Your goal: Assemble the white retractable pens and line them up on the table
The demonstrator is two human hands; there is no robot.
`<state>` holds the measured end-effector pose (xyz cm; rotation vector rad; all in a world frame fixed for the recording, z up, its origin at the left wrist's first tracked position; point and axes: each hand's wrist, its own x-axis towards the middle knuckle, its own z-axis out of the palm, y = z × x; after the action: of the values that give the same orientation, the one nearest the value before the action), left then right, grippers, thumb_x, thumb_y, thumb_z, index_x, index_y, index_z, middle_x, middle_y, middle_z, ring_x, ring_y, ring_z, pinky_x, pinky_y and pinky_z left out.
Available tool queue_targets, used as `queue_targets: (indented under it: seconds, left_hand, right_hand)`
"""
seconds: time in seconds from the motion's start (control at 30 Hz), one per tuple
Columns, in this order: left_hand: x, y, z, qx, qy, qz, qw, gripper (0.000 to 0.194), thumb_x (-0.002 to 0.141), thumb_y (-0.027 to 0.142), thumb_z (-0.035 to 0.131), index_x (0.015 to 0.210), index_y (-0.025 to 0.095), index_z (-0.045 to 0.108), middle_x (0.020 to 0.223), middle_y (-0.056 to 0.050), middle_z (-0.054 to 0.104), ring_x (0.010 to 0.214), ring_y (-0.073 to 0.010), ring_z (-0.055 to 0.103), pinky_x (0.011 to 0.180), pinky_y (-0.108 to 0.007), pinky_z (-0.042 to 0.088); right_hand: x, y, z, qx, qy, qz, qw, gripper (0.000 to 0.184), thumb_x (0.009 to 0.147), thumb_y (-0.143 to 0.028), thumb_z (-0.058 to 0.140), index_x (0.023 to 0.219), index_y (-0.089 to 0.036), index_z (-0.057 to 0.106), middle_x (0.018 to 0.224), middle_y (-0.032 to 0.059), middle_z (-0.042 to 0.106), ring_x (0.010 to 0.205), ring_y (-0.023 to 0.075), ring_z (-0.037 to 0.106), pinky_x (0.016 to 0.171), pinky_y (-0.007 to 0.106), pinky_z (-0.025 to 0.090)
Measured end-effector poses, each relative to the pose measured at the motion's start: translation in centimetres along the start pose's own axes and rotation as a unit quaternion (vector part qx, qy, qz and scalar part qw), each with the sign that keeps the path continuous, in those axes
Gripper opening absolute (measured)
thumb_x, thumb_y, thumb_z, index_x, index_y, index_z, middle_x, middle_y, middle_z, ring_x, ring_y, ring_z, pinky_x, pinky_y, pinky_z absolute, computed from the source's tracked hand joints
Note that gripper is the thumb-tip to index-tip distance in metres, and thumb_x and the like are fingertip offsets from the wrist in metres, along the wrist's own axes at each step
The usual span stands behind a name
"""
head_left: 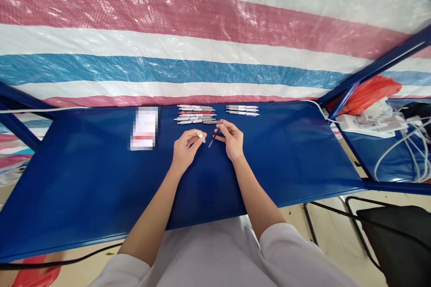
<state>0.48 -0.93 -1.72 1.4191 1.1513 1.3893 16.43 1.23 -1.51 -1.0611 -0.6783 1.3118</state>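
Observation:
My left hand (186, 149) is closed around a white pen barrel (200, 135), whose end sticks out between thumb and fingers. In my right hand (233, 141) a thin dark pen refill (214, 136) is pinched at its upper end and slants down to the left. The refill and the barrel are apart, a small gap between them. Just beyond my hands lies a row of several white, grey and red pens (195, 115). A smaller group of white pens (242, 110) rests to its right, near the back edge.
A blurred white sheet or packet (144, 128) with a red band lies left on the blue table (101, 188). Striped plastic sheeting (202, 40) hangs behind. At right are a red bag (373, 92), power strips with white cables (370, 124) and a dark chair (397, 237).

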Motion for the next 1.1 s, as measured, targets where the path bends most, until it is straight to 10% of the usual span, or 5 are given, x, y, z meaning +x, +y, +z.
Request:
queue_targets:
  seconds: [0.4,1.1]
  left_hand:
    - [0.3,0.3,-0.2,0.137,-0.015,0.114,0.984,0.009,0.086,0.026,0.067,0.092,0.022,0.072,0.094,-0.003,0.075,0.089,-0.0178,0.07,0.086,-0.032,0.055]
    - [2.1,-1.1,-0.7,-0.118,0.108,-0.101,0.982,0.044,0.075,0.042,0.077,0.111,0.018,0.067,0.091,-0.006,0.073,0.077,-0.0187,0.072,0.073,-0.034,0.061]
  right_hand:
    - [0.3,0.3,-0.2,0.002,0.007,-0.007,1.0,0.03,0.069,-0.04,0.078,0.092,-0.022,0.07,0.087,0.0001,0.073,0.077,0.0134,0.069,0.064,0.028,0.063]
    - [1.1,0.9,2.1,0.02,-0.016,-0.017,1.0,0.033,0.074,-0.043,0.074,0.1,-0.022,0.072,0.092,0.0013,0.073,0.081,0.0145,0.068,0.07,0.031,0.063]
